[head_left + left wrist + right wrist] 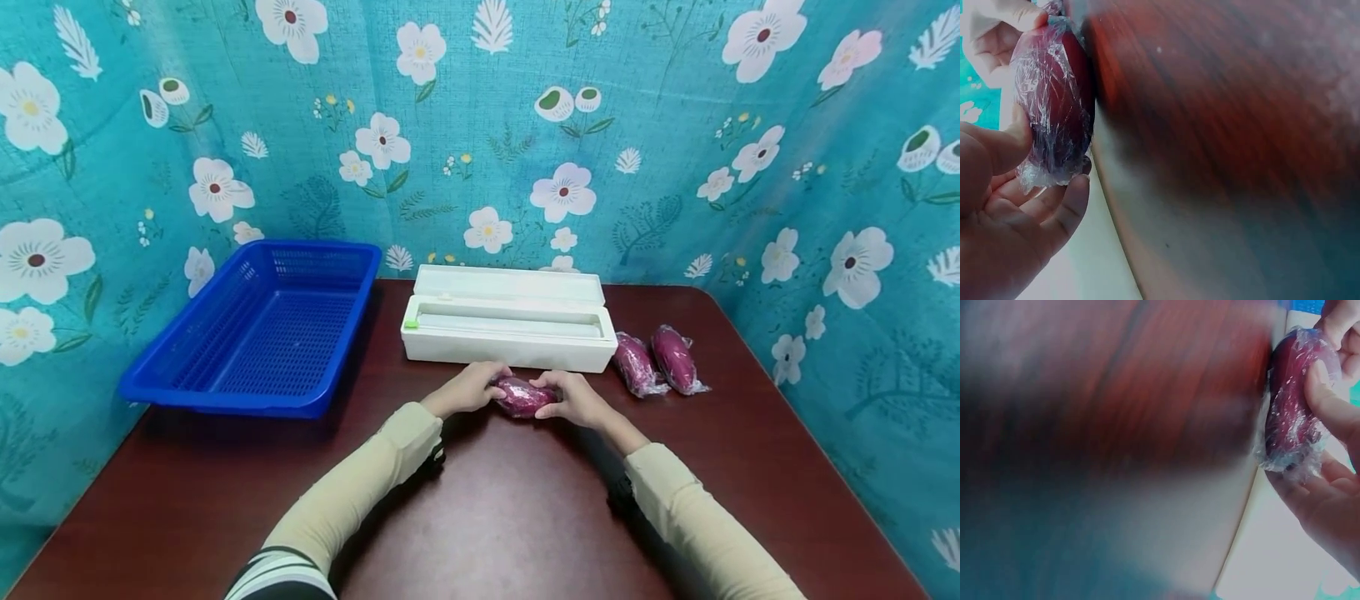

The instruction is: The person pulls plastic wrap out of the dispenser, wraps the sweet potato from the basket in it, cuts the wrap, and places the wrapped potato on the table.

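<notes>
Both hands hold a purple-red, oblong vegetable (523,397) that looks like a sweet potato and is wrapped in clear cling film. Its left end is pinched between the thumb and fingers of my left hand (474,387). My right hand (576,398) grips the other end the same way. In the left wrist view, crinkled film (1047,169) bunches at the end of the vegetable beside the left fingers. The right thumb (1325,394) lies along the wrapped side in the right wrist view. Just behind the hands stands a white cling film dispenser (510,350) with its lid raised.
Two more film-wrapped purple-red vegetables, one (637,364) near the dispenser's right end and another (675,358) beside it, lie on the dark red-brown table (510,500). A blue plastic basket (337,358) stands at the left. A flowered teal curtain (480,167) hangs behind.
</notes>
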{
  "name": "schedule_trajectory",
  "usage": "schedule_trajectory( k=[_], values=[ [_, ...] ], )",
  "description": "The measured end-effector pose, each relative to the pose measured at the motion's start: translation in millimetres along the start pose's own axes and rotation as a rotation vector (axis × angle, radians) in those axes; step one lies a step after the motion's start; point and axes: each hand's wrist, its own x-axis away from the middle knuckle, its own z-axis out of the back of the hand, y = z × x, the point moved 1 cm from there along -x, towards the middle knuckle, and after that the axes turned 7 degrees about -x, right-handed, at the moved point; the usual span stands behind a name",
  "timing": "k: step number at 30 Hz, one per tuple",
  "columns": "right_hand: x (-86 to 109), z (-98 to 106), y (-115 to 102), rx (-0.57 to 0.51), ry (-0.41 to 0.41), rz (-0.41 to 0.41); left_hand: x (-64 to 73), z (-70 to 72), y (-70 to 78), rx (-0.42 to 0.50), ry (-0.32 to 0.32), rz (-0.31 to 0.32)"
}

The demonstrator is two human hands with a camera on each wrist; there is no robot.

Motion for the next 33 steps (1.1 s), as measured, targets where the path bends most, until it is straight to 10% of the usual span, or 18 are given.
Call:
schedule_trajectory(
  k=[21,33],
  values=[
    [20.8,7.8,-20.0,0.032,0.020,-0.085,5.1,4.9,12.0,0.208,0.017,0.018],
    [66.7,38.5,-35.5,0.232,0.249,-0.350,26.8,13.4,15.8,0.161,0.034,0.059]
  ],
)
